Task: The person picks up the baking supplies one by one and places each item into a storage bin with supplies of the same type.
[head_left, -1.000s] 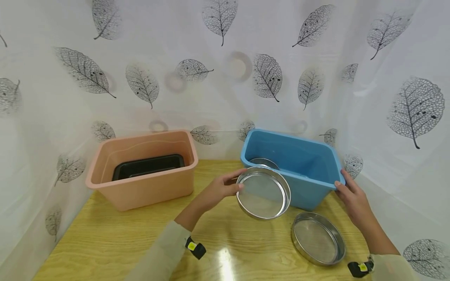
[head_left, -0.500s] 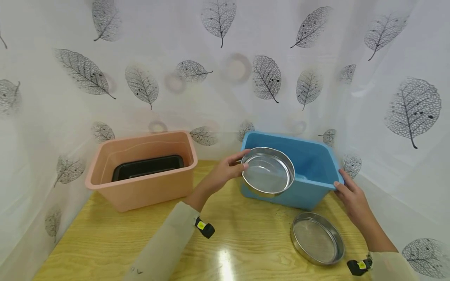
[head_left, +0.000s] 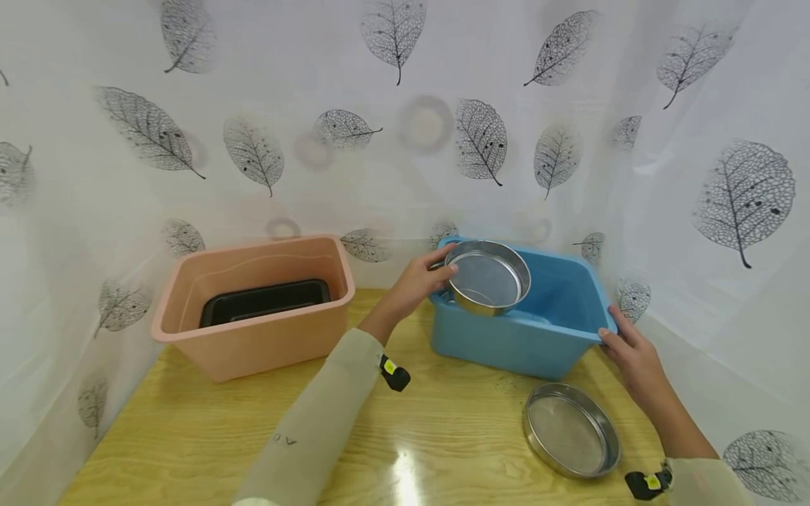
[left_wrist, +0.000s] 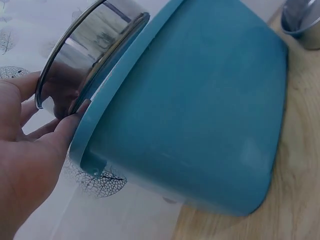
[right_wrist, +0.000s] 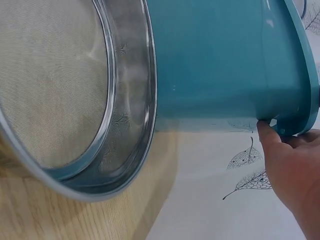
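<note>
My left hand (head_left: 414,282) pinches a round metal sieve (head_left: 486,277) by its left wall, over the left end of the blue bin (head_left: 506,344). In the left wrist view the sieve (left_wrist: 95,55) is tilted beside the bin's rim, and the fingertips are close against that rim. My right hand (head_left: 635,358) grips the bin's near right corner, thumb on the near side in the right wrist view. A second sieve (head_left: 572,430), with fine mesh, lies on the table in front of the bin. The held sieve hides the bin's left interior.
A peach bin (head_left: 253,344) stands at the left with a black tray (head_left: 266,302) inside. Both bins rest on a wooden table (head_left: 209,436). A white curtain (head_left: 405,183) with leaf prints hangs behind and along both sides.
My left hand has carried the sieve up and away from me, from in front of the blue bin to over its left end. My right hand stays on the bin's corner.
</note>
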